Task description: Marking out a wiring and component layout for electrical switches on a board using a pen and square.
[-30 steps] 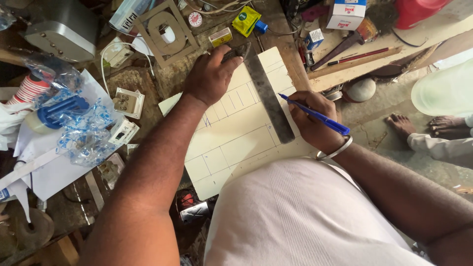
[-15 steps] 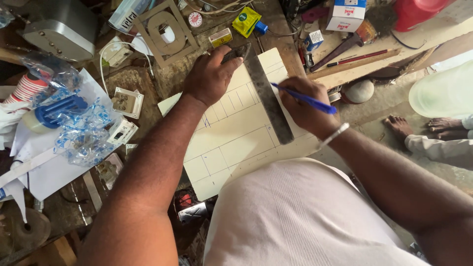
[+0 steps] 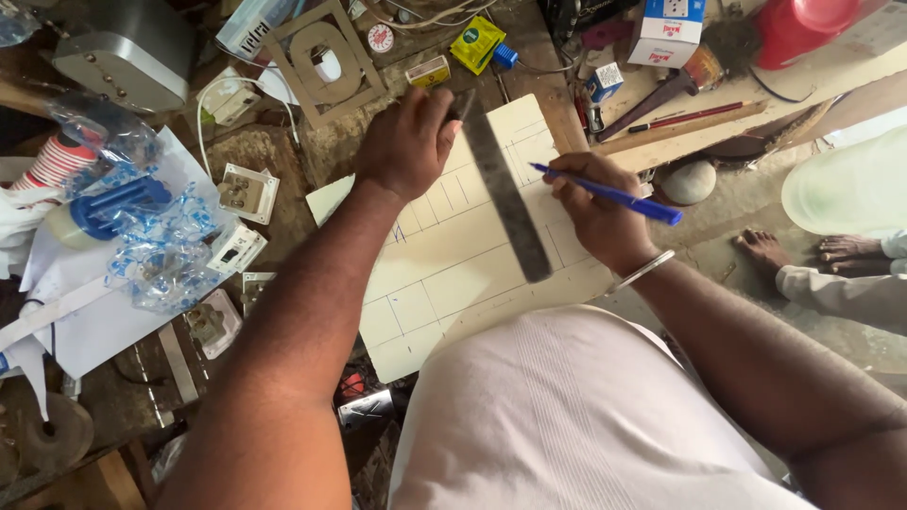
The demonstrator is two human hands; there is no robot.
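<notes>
Looking down from head height, the person's white shirt point(image 3: 576, 416) hides the near edge of a pale board point(image 3: 453, 255) ruled with a pencilled grid, which lies on a cluttered counter point(image 3: 274, 151), and the pen's tip is too small to tell whether it touches. Pressing down, the left hand point(image 3: 406, 142) covers the far end of a dark metal ruler point(image 3: 505, 189) lying slantwise across the board. Closed in a narrow grip, the right hand point(image 3: 590, 212) holds a blue pen point(image 3: 609, 194) just beside the ruler's edge, a metal bangle point(image 3: 642, 271) on its wrist.
</notes>
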